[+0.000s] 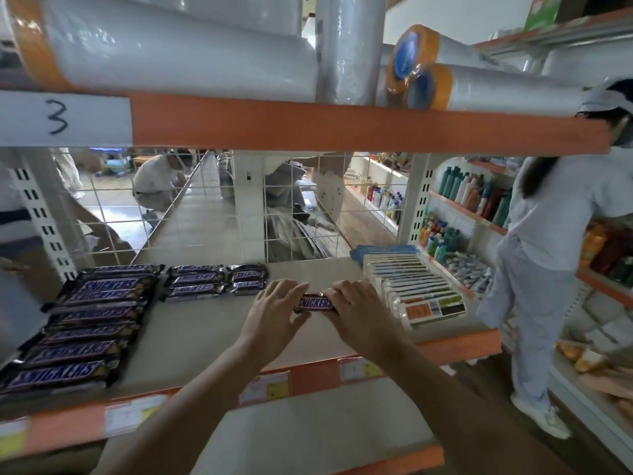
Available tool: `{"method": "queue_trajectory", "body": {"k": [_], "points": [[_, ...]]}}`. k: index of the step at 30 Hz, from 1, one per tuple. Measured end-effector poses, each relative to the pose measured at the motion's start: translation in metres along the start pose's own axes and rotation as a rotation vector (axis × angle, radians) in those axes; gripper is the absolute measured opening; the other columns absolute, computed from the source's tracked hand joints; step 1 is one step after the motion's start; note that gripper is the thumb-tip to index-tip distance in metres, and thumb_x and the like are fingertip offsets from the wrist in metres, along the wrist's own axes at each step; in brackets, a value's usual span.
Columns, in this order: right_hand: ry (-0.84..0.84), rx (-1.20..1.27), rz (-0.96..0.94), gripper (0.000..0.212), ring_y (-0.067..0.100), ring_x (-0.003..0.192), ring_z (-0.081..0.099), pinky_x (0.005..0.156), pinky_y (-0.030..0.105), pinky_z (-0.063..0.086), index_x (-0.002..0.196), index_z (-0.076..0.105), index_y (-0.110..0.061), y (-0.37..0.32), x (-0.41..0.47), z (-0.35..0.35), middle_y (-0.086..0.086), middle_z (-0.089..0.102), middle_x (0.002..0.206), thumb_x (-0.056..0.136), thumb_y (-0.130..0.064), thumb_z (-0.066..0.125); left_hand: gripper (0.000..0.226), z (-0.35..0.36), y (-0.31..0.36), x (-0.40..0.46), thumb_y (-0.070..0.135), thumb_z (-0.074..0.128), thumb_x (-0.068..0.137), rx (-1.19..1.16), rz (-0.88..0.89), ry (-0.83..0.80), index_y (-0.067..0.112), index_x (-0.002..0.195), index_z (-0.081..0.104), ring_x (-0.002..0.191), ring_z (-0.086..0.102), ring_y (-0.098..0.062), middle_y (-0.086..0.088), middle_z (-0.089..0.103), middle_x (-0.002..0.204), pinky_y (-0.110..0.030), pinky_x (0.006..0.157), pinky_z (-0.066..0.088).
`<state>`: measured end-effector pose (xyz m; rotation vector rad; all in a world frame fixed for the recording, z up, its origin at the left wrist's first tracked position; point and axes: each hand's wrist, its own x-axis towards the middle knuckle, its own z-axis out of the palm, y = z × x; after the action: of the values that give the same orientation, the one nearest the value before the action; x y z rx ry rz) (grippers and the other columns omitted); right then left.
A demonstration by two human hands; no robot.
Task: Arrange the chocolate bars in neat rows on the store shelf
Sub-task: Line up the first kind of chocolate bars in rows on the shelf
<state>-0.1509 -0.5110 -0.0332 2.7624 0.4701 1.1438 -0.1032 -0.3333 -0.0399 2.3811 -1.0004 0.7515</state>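
A small brown Snickers bar [315, 304] is held over the middle of the shelf [205, 323], gripped at its left end by my left hand [274, 313] and at its right end by my right hand [359, 310]. Behind it lie two short rows of small bars: one of three [193, 278] and one of two [249, 278]. Along the shelf's left side runs a long row of several large Snickers bars [85, 323], label up.
White flat packets [414, 286] stand in a row on the shelf's right side. A wire grid [294, 207] backs the shelf. The orange shelf above [308, 121] carries plastic rolls. A person in white [548, 241] stands close on the right.
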Motion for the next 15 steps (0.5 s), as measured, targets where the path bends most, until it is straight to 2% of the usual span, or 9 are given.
{"method": "queue_trajectory", "body": {"k": [3,6,9,12,15], "points": [[0.024,0.019,-0.009,0.036,0.018,0.077,0.059,0.078,0.029,0.038,0.098,0.065,-0.014,-0.01,0.008,0.008,0.0,0.061,0.093,0.086,-0.04,0.043,0.037,-0.003,-0.011,-0.004,0.022,0.081,0.068,0.0,-0.023,0.032,0.01,0.099,0.066,0.084,0.061,-0.025,-0.005,0.062,0.091,-0.038,0.07,0.053],[0.024,0.071,-0.015,0.029,0.019,0.079,0.059,0.079,0.029,0.034,0.1,0.064,-0.015,-0.016,0.016,0.015,0.001,0.06,0.095,0.084,-0.037,0.054,0.031,-0.006,-0.019,-0.007,0.021,0.079,0.07,0.018,-0.034,0.044,0.011,0.096,0.066,0.082,0.061,-0.023,-0.003,0.061,0.089,-0.037,0.07,0.052],[0.011,0.128,0.016,0.038,0.017,0.082,0.059,0.082,0.028,0.034,0.102,0.064,-0.017,-0.023,0.022,0.019,-0.001,0.061,0.096,0.089,-0.045,0.043,0.03,-0.009,-0.028,-0.01,0.023,0.079,0.07,0.045,-0.051,0.048,0.013,0.096,0.066,0.084,0.061,-0.023,-0.002,0.061,0.09,-0.036,0.071,0.051],[0.023,0.43,0.256,0.061,0.017,0.088,0.057,0.082,0.033,0.042,0.103,0.063,-0.013,-0.029,0.03,0.019,0.001,0.061,0.096,0.094,-0.057,0.022,0.032,-0.011,-0.04,-0.014,0.022,0.078,0.071,0.067,-0.065,0.038,0.012,0.098,0.065,0.086,0.061,-0.025,-0.003,0.061,0.093,-0.038,0.072,0.053],[0.036,0.811,0.554,0.07,0.012,0.075,0.05,0.07,0.024,0.039,0.081,0.057,-0.011,-0.03,0.039,0.023,-0.002,0.054,0.077,0.084,-0.07,0.02,0.034,-0.014,-0.05,-0.016,0.019,0.079,0.07,0.067,-0.084,0.04,0.01,0.1,0.065,0.085,0.061,-0.026,-0.005,0.061,0.093,-0.039,0.073,0.054]]}}
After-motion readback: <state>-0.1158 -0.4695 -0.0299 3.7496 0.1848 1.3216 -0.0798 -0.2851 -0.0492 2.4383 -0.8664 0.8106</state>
